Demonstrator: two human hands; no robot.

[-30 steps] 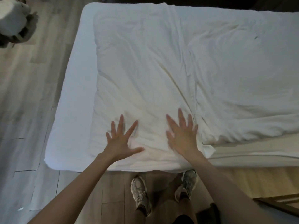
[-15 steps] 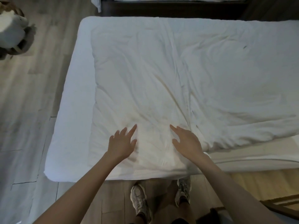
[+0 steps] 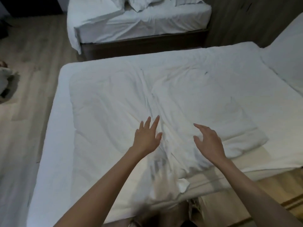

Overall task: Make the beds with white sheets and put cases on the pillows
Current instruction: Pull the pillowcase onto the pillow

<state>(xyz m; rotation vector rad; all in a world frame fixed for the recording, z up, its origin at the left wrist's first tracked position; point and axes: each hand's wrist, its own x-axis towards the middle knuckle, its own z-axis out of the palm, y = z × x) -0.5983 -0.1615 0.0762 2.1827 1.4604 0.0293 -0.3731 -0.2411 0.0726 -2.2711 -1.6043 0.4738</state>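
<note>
Smoothing the duvet (image 3: 114, 104) looked like the current step: left hand (image 3: 146, 136) spread, right hand (image 3: 208, 140) loosely curved, both empty; next move probably needed squaring its skewed edge.

Left hand (image 3: 147, 136) has slid from the near edge of the duvet (image 3: 114, 99) farther in, beside its central crease; its fingers, spread wide 1 s ago, now lie closer together. Right hand (image 3: 208, 141) has moved away from the left, fingers now loosely bent rather than flat. View tilted up: second bed (image 3: 147, 25) with pillows (image 3: 142, 3) now in frame.
</note>
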